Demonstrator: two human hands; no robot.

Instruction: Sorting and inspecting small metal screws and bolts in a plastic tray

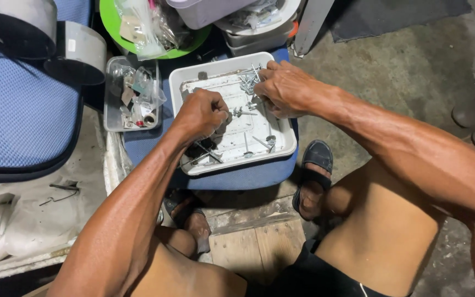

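Observation:
A white square tray rests on a blue cushion in front of me, with several long metal screws with washers scattered in it. My left hand hovers over the tray's left side, fingers curled into a fist; small metal pieces seem to be inside it. My right hand is at the tray's far right corner, fingers pinched on a bunch of screws that sticks out to the left.
A clear plastic box of small parts sits left of the tray. A green bowl with plastic bags is behind it. A blue padded seat lies far left. My sandalled feet stand on the concrete floor.

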